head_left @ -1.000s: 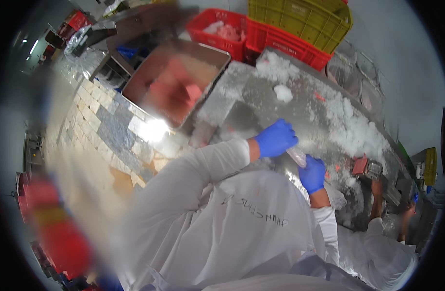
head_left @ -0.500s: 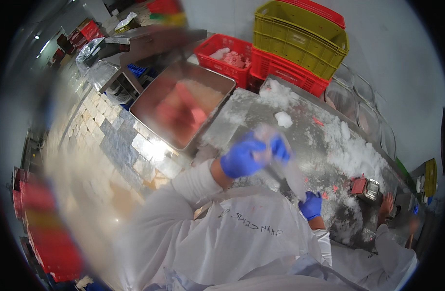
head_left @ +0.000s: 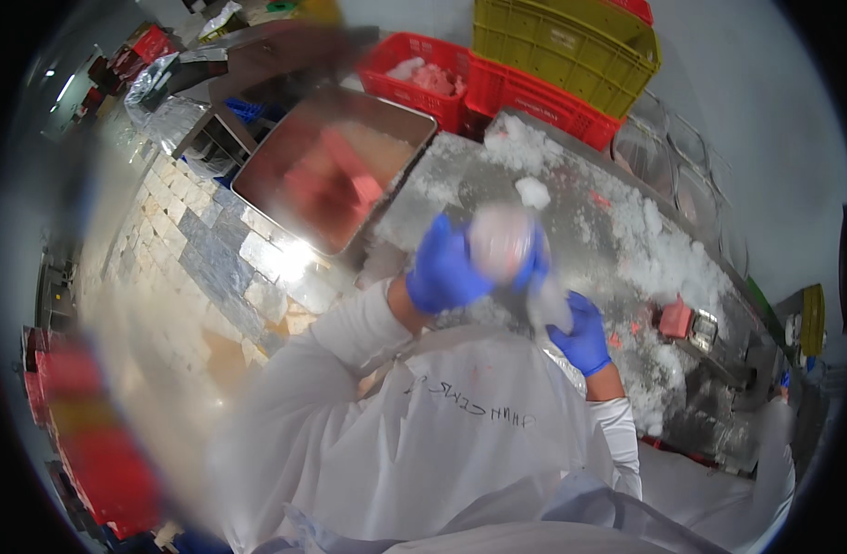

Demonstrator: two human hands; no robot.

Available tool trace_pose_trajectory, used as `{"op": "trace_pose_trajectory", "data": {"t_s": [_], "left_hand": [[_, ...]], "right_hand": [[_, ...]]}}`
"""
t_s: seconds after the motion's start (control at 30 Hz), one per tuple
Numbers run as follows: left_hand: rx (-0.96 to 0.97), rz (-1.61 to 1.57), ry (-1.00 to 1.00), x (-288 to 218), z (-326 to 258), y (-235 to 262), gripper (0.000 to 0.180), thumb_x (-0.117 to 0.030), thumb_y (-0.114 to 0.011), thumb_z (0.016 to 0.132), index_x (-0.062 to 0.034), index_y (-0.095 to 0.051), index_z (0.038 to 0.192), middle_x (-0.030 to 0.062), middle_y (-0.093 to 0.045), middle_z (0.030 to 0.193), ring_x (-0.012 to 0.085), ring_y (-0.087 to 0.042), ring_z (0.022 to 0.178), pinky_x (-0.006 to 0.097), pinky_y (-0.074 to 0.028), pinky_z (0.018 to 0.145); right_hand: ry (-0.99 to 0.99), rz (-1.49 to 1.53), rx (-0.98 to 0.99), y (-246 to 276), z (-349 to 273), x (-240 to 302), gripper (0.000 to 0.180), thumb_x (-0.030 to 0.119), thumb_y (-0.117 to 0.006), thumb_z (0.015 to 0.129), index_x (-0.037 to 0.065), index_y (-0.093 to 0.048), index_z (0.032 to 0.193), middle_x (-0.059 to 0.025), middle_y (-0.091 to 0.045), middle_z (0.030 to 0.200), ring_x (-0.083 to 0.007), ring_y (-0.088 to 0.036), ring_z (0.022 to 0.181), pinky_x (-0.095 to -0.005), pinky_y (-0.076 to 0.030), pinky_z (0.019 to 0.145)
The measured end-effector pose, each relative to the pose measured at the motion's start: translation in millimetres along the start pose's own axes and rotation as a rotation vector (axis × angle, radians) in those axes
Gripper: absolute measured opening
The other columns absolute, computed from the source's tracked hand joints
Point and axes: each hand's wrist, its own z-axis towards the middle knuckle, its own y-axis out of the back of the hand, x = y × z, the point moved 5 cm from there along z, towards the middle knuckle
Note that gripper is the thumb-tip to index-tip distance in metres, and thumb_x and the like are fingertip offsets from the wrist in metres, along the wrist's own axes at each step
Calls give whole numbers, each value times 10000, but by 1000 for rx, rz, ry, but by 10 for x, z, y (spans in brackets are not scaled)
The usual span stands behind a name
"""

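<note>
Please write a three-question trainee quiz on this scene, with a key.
1. True or false: the blue-gloved left hand holds a round, whitish, plastic-wrapped bundle.
2. What colour is the plastic crate resting on the red plastic crate near the wall: (a) white, (b) olive-yellow, (c) blue?
3. Fill in: white, icy-looking clumps lie on the grey metal ____.

Key: 1. True. 2. b. 3. Tabletop.

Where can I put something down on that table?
Probably the bare metal patch between the white lump, the long icy heap and the right hand. It's crowded along the heap, around the pink block, and where the left hand holds a bag.
</note>
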Motion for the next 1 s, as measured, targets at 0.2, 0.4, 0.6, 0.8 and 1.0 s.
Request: {"op": "trace_pose_trajectory", "data": {"t_s": [0.2, 0.4, 0.6, 0.8, 1.0], "left_hand": [[164, 1032, 81, 747, -109, 106, 504, -498, -599, 1054, -11, -716, 1110, 235, -734, 1059, 401, -727, 856, 455, -547, 748], [46, 138, 438, 1419, 13, -278, 541, -503, -544, 1072, 11, -708, 1039, 167, -740, 940, 245, -726, 755, 387, -562, 682], [277, 341, 322, 972, 138, -664, 381, -273, -833, 894, -3, -682, 1115, 176, -725, 1050, 288, -719, 908, 407, -557, 802], [143, 816, 46, 1288, 331, -594, 546, -188, -887, 773, -27, -596, 1206, 206, -725, 1033, 403, -700, 920, 457, -549, 846], [328, 993, -11, 1690, 502, -875, 337, -194, -779, 828, -54, -712, 1128, 176, -756, 936, 400, -722, 872, 447, -565, 796]], "right_hand": [[-124, 1016, 96, -20, 71, 337, 591, 236, -703, 984, 7, -508, 1492, -153, -526, 1549, -261, -442, 1488, -399, -330, 1236], [-7, 1036, -68, 22, 176, 580, 975, 189, -884, 853, 31, -334, 1643, -162, -451, 1613, -244, -462, 1473, -382, -362, 1225], [-360, 658, -163, 38, -37, 293, 663, 148, -893, 725, 68, -652, 1337, -177, -689, 1262, -314, -622, 1281, -398, -501, 1081], [-243, 255, -313, 237, -307, 155, 277, 198, -814, 801, 63, -778, 1040, -188, -746, 1054, -359, -700, 1093, -371, -541, 983], [-516, 1171, -104, 229, -714, -91, 387, 123, -790, 835, -14, -716, 1190, -69, -737, 1150, -190, -702, 1048, -323, -543, 959]]}}
